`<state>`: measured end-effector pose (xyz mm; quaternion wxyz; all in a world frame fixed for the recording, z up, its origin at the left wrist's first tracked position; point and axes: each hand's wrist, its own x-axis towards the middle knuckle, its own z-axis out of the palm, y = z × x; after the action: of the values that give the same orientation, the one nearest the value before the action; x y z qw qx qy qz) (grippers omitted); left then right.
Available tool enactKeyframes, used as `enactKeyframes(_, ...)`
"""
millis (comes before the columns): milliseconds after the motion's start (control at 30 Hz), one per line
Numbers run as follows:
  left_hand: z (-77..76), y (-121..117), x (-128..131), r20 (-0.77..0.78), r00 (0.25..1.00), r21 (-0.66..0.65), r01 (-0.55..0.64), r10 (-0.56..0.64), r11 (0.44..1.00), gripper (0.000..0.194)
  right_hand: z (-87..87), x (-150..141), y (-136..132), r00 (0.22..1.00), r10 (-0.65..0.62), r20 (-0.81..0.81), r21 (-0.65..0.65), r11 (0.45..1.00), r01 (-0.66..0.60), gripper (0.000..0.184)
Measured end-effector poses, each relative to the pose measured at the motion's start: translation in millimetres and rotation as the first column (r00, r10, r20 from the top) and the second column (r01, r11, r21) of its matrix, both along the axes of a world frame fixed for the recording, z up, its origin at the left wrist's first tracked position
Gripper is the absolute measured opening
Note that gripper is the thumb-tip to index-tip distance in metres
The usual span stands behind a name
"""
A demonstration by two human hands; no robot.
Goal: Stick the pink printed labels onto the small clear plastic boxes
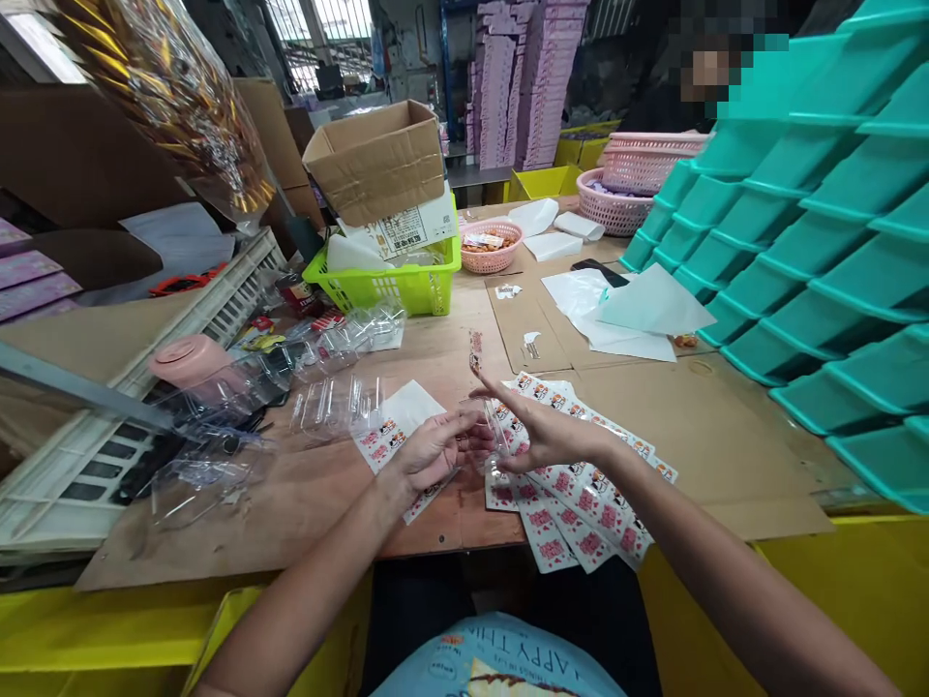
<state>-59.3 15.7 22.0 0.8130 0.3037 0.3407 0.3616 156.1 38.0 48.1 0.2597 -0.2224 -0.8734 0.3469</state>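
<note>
Teal bins [820, 223] rt; bare cardboard [711, 436] ctr.

**Hidden, cropped and unreadable items**

The small clear packet [488, 436] between the left hand [434, 451] and right hand [543, 433] is largely masked by fingers; its contents cannot be made out. Print on the fanned printed cards [581, 503] is too small to be read, and their lower ends are lost past the table edge. The teal trays [820, 213] are cropped at the right border. A co-worker behind them is mostly concealed. The label on the cardboard box [377, 160] is illegible.
</note>
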Motion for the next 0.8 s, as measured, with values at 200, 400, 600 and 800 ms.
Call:
enactKeyframes(200, -5.3, -23, 28, 0.154, 0.95, -0.025, -0.273, 0.273, 0.962, 0.026, 6.7, 17, -40, 0.758, -0.553, -0.346, -0.24, 0.833, 0.498, 0.018)
enactKeyframes(400, -6.4, -33, 50, 0.264, 0.927, -0.125, -0.241, 0.266, 0.963, 0.01, 11.2, 28, -81, 0.746, -0.58, -0.328, -0.017, 0.793, 0.609, 0.016)
enactKeyframes(600, -5.9, -40, 66, 0.236, 0.92, -0.08, -0.303, 0.314, 0.95, 0.018, 3.5, 22, -95, 0.609, -0.726, -0.319, -0.566, 0.661, 0.492, 0.007)
enactKeyframes(800, -6.1, -48, 71, 0.186, 0.916, -0.086, -0.345, 0.355, 0.935, 0.014, -11.7, 8, -95, 0.586, -0.757, -0.289, -0.847, 0.487, 0.211, 0.015)
